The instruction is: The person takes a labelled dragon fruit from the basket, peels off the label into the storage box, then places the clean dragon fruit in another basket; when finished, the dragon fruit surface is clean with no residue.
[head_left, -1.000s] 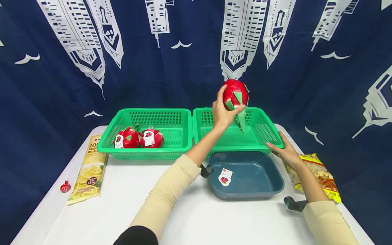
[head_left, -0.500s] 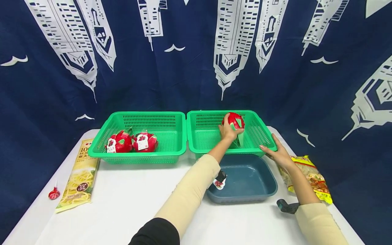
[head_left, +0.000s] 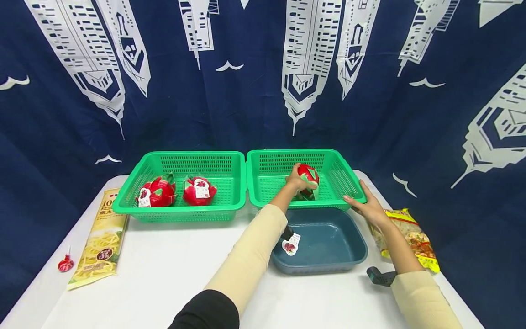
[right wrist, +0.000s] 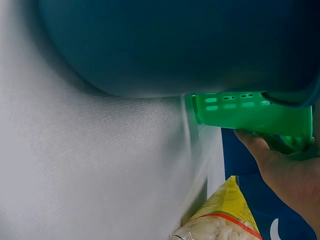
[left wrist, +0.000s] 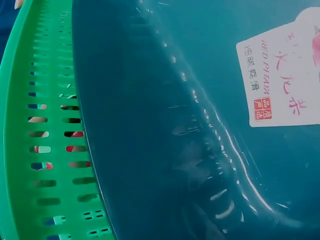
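My left hand (head_left: 299, 179) grips a red dragon fruit (head_left: 309, 173) with green leaf tips, low inside the right green basket (head_left: 267, 180). In the left wrist view only slivers of red show through the slots of that basket (left wrist: 10, 125); the hand's hold is hidden there. At the basket's front right corner, my right hand (head_left: 370, 208) holds the rim. The right wrist view has this hand (right wrist: 290, 175) with its thumb against the basket's wall (right wrist: 250, 112). Two more dragon fruits, one (head_left: 158, 191) left of the other (head_left: 205, 196), lie labelled in the left green basket (head_left: 223, 178).
A blue-grey tub (head_left: 328, 244) stands before the right basket, with a dragon fruit sticker (head_left: 291, 244) inside. A yellow noodle pack (head_left: 98, 240) and a red lollipop (head_left: 65, 263) lie at left. A yellow-edged bag (head_left: 411, 235) sits beyond my right forearm.
My left hand has lowered the dragon fruit from above the right basket down into it. The left basket's right-hand fruit has shifted rightward from its neighbour. My right hand stays at the corner.
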### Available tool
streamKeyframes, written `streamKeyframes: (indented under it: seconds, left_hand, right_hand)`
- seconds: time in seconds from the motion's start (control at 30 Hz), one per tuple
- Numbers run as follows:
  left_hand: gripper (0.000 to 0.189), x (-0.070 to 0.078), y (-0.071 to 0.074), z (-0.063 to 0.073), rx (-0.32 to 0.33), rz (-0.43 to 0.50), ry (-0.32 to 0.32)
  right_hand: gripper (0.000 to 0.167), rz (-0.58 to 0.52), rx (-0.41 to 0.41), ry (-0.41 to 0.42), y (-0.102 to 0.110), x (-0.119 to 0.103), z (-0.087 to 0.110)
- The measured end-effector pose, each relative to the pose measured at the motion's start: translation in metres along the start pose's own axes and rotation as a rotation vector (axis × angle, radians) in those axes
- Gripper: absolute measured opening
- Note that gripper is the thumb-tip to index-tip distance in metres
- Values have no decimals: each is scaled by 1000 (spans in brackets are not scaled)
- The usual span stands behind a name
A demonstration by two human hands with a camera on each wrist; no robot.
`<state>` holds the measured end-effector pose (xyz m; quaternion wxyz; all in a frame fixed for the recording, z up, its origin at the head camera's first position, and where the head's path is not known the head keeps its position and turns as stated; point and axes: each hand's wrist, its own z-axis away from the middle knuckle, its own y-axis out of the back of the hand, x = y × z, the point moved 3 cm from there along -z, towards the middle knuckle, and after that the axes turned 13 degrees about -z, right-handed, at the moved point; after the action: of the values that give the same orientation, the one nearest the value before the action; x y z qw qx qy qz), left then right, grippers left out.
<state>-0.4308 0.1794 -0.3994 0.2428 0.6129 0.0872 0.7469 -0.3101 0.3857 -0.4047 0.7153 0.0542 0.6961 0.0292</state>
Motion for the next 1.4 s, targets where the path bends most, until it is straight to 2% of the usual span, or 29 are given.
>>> streamKeyframes:
  seconds: [0.07, 0.13, 0.27, 0.37, 0.47, 0.53, 0.6, 0.7, 0.73, 0.83, 0.9, 0.97, 1.07, 1.13, 1.17, 1.23, 1.27, 1.33, 1.4]
  left_hand:
    - [95, -1, 4, 5, 4, -19, -23]
    - [94, -3, 10, 9, -8, -82, -68]
    - [98, -8, 21, 15, -84, -237, -205]
    - [101, -9, 30, 19, -165, -248, -272]
    - [98, -6, 45, 28, -244, -215, -273]
    - [95, -1, 60, 40, -283, -220, -262]
    - [91, 2, 81, 55, -310, -267, -260]
    - [85, -1, 119, 82, -317, -306, -299]
    - [83, -6, 133, 93, -301, -312, -309]
    - [77, -28, 180, 128, -199, -253, -328]
    - [73, -46, 210, 154, -67, -226, -329]
    - [68, -66, 238, 179, 110, -206, -346]
    - [60, -96, 272, 211, 428, -229, -351]
    - [57, -115, 288, 226, 616, -257, -323]
    - [57, -125, 294, 232, 688, -272, -287]
    - [60, -144, 301, 239, 765, -298, -188]
    - [63, -153, 303, 241, 772, -316, -129]
    - [69, -169, 305, 242, 737, -343, -32]
    - [74, -182, 304, 239, 677, -343, 26]
  right_hand:
    - [97, 3, -12, 0, -4, 0, -3]
    - [98, 10, -27, 0, -9, 0, -5]
    - [98, 11, -35, 3, -16, -2, -10]
    - [98, 12, -34, 3, -19, -5, -11]
    - [98, 36, -37, 5, -20, -10, -11]
    - [98, 57, -39, 4, -21, -13, -10]
    - [99, 107, -34, -1, -21, -16, -9]
    - [99, 217, -16, -17, -23, -22, -6]
    - [100, 252, -10, -24, -24, -25, -5]
    - [102, 386, 10, -52, -29, -36, -2]
    - [104, 483, 19, -79, -31, -45, -1]
    - [105, 597, 27, -88, -33, -55, -1]
    - [100, 726, 35, -71, -41, -73, -2]
    - [95, 781, 31, -25, -53, -85, -5]
    - [92, 791, 31, 9, -62, -92, -7]
    - [86, 785, 34, 91, -84, -105, -11]
    - [84, 763, 38, 141, -98, -111, -13]
    - [77, 690, 58, 285, -129, -123, -18]
    - [68, 558, 98, 468, -164, -134, -21]
